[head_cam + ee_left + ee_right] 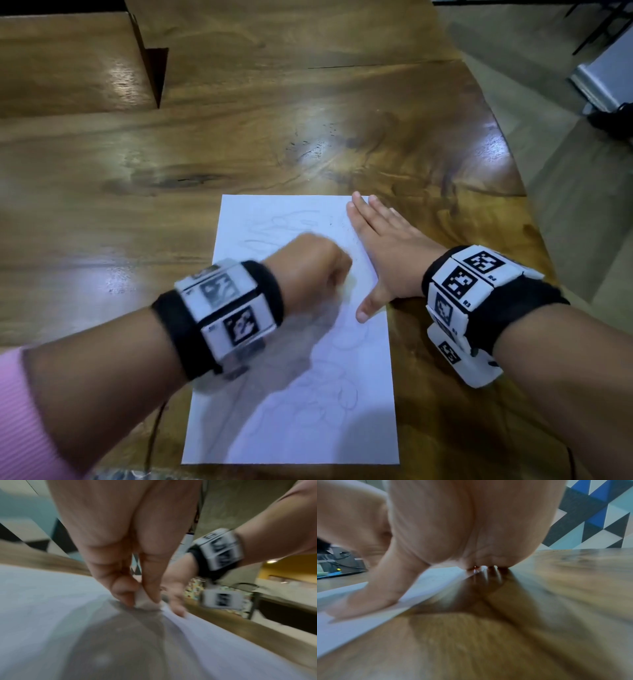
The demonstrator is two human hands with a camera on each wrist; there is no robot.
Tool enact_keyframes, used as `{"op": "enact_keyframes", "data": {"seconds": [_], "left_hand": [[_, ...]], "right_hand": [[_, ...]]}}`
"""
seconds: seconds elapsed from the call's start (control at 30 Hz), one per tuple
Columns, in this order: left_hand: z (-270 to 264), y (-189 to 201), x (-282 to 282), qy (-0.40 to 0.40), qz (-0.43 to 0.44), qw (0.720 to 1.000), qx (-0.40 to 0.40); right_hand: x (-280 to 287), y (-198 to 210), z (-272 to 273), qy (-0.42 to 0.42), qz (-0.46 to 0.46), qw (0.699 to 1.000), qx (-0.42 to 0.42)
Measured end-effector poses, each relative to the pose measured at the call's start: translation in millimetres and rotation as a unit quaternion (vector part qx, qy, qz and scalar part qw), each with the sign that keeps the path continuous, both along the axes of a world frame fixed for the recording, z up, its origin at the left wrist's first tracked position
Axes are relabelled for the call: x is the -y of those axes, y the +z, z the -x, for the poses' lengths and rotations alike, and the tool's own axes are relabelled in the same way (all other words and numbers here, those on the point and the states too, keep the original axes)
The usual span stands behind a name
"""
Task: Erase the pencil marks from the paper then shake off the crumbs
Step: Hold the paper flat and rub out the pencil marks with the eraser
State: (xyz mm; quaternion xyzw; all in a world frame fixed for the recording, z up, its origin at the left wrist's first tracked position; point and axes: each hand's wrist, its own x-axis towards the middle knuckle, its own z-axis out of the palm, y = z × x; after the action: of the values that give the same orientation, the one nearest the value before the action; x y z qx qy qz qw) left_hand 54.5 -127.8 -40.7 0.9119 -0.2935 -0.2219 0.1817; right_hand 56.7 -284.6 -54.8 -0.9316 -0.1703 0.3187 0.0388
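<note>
A white sheet of paper (274,428) with faint pencil scribbles lies on the wooden table (137,154). My left hand (311,270) hovers blurred over the sheet's middle, fingers curled. In the left wrist view its fingertips pinch a small white eraser (143,601) against the paper (42,608). My right hand (380,240) lies flat with fingers straight along the sheet's right edge, thumb (368,306) spread onto the paper. Dark crumbs (337,226) speckle the sheet beside its fingers. In the right wrist view the palm (453,527) presses the paper's edge (423,595).
A raised wooden block (68,61) stands at the table's back left. The table's right edge (513,164) curves away to a grey floor (565,212), where a metal object (606,78) sits. Bare wood spreads left of and beyond the sheet.
</note>
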Motion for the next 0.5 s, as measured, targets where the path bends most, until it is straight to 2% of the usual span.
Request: {"op": "enact_keyframes", "data": {"seconds": [0.03,0.1,0.23,0.3,0.37,0.4,0.47,0.5], "left_hand": [[9.6,-0.3,-5.5,-0.035,-0.001,0.999,-0.026],[10.1,-1.7,-11.0,-0.043,0.0,0.999,-0.028],[-22.1,0.1,-5.9,0.122,0.017,0.991,0.056],[-16.1,0.3,-10.0,0.076,0.015,0.996,0.045],[1.6,-0.5,-17.6,-0.011,0.006,1.0,-0.006],[7.0,-1.4,-20.6,-0.03,0.004,0.999,-0.027],[-0.8,-1.5,-21.5,-0.009,0.006,1.0,-0.027],[-11.1,-1.1,-19.9,0.028,0.006,1.0,-0.009]], "right_hand": [[0.0,0.1,0.1,0.0,0.0,1.0,-0.001],[0.0,0.1,0.4,0.0,-0.001,1.0,0.001],[-0.7,-0.2,0.7,0.003,0.007,1.0,0.009],[-0.8,0.3,0.7,0.003,0.007,1.0,0.005],[-0.3,0.2,0.8,0.002,0.004,1.0,0.003],[0.0,0.1,0.6,0.003,0.005,1.0,0.004],[-0.3,0.1,0.5,0.003,0.007,1.0,0.004],[-0.7,0.0,0.3,0.002,0.009,1.0,0.003]]}}
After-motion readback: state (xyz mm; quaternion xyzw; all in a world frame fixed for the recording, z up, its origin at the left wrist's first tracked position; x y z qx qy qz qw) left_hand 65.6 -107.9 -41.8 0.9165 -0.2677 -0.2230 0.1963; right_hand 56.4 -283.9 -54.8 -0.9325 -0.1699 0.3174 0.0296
